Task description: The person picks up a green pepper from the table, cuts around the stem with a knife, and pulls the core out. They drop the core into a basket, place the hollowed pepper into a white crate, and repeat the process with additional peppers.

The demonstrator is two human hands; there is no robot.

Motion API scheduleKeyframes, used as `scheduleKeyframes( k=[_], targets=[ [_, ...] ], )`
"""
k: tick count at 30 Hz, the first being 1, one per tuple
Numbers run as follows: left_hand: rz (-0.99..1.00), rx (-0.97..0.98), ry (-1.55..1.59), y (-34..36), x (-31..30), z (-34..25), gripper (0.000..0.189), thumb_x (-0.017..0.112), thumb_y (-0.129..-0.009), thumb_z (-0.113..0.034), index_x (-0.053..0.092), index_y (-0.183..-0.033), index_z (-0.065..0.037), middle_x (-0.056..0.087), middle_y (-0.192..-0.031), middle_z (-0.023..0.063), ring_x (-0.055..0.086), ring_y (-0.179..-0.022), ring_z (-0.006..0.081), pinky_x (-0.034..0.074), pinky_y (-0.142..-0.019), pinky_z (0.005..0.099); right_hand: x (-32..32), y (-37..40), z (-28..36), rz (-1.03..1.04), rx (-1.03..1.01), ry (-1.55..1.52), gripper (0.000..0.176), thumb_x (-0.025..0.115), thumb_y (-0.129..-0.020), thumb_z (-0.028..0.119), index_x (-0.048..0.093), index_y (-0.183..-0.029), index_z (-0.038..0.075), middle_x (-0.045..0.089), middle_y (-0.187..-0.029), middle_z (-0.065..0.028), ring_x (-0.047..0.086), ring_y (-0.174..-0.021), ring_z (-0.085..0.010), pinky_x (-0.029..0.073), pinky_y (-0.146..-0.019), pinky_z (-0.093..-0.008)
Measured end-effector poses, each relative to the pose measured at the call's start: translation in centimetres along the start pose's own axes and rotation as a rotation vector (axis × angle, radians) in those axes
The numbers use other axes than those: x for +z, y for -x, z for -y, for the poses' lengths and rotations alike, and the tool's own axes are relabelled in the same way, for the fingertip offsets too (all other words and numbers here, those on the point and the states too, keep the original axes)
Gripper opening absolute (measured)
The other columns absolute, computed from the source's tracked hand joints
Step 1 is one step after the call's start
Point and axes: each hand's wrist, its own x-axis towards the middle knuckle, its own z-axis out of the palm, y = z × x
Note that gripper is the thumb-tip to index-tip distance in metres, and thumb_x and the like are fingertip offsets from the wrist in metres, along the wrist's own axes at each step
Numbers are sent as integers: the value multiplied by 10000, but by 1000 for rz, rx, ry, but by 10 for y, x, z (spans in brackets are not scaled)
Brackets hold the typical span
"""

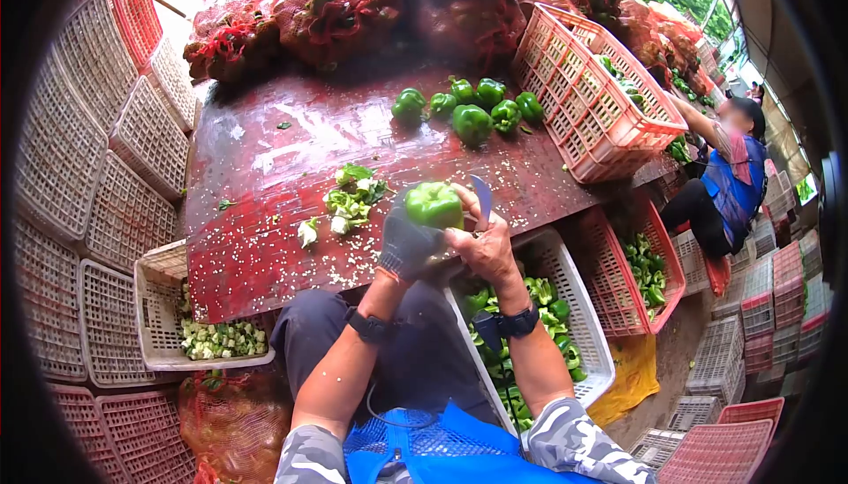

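Note:
My left hand (408, 238), in a dark glove, grips a whole green bell pepper (434, 205) above the near edge of the red table (291, 192). Close against the pepper's right side, my right hand (485, 241) is bare and closed around a small knife (481, 197), its blade pointing up. Just left of the pepper, cut pepper cores (352, 203) lie in a small heap among scattered seeds. Farther back on the table sit several whole green bell peppers (473, 124). Below my right forearm, a white crate (579, 325) holds cut green pepper pieces.
A pink crate (592, 86) stands tilted at the table's right. Mesh sacks (340, 7) line the back edge. At lower left, a white crate (159, 334) contains pepper cores. Stacked crates (79, 148) wall the left side. Another person (733, 175) sits at right.

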Motion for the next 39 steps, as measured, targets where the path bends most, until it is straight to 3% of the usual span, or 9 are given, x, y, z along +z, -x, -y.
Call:
scheduleKeyframes(
  k=[6,8,10,11,15,24,32,36,39],
  targets=[
    [-182,-206,60,1,7,-9,553,755,-662,-16,609,-1195,-6,725,-1061,83,691,-929,166,557,-824,303,5,16,15,-132,-124,411,645,799,-858,280,543,-1367,-23,675,-1173,-185,698,-1006,-229,557,-860,-354],
    [-251,-199,-82,1,5,-15,565,704,-644,27,599,-1199,4,719,-1069,94,689,-944,189,558,-830,303,9,29,20,-203,-145,494,589,730,-916,386,575,-1320,-14,683,-1073,-201,717,-932,-283,556,-782,-387],
    [-341,-253,-16,3,4,-18,614,706,-606,43,586,-1207,11,711,-1076,98,685,-951,198,555,-832,300,8,39,12,-219,-139,520,502,581,-1016,416,628,-1217,-41,668,-822,-90,667,-738,-118,531,-639,-296],
    [-324,-254,-31,3,3,-19,649,722,-586,43,578,-1217,8,705,-1069,94,676,-961,189,547,-846,304,15,43,17,-228,-175,607,502,463,-1060,434,651,-1070,-32,627,-721,-132,653,-666,-213,495,-596,-356],
    [-343,-202,-131,9,10,-25,632,738,-599,24,579,-1210,-2,701,-1057,90,669,-968,183,537,-868,314,28,48,19,-252,-174,728,480,418,-1075,382,607,-901,-23,582,-733,-245,556,-671,-468,454,-608,-460],
    [-345,-85,-191,14,19,-41,587,731,-640,12,573,-1205,-12,697,-1066,83,663,-973,178,533,-871,314,31,51,-8,-241,-139,713,435,441,-1060,348,589,-865,-12,624,-778,-295,604,-773,-517,465,-661,-562],
    [-387,-320,217,3,11,-17,460,652,-661,-12,663,-1120,17,730,-948,87,688,-825,162,563,-731,302,10,82,-61,-82,-203,996,385,452,-1051,326,542,-834,21,623,-734,-251,615,-721,-490,474,-642,-579],
    [-164,-255,243,0,-2,-44,479,615,-680,-14,658,-1155,21,738,-972,96,698,-844,178,568,-743,301,-15,77,-8,-182,-158,673,512,478,-1038,454,624,-1115,-30,649,-873,-221,640,-830,-416,517,-739,-471],
    [127,-95,92,3,6,-48,449,641,-722,-74,663,-1163,6,722,-1101,96,672,-1013,179,535,-883,311,-20,55,24,-174,-374,524,701,576,-975,525,508,-1387,-38,611,-1251,-236,592,-1176,-369,460,-997,-406]
  ],
)
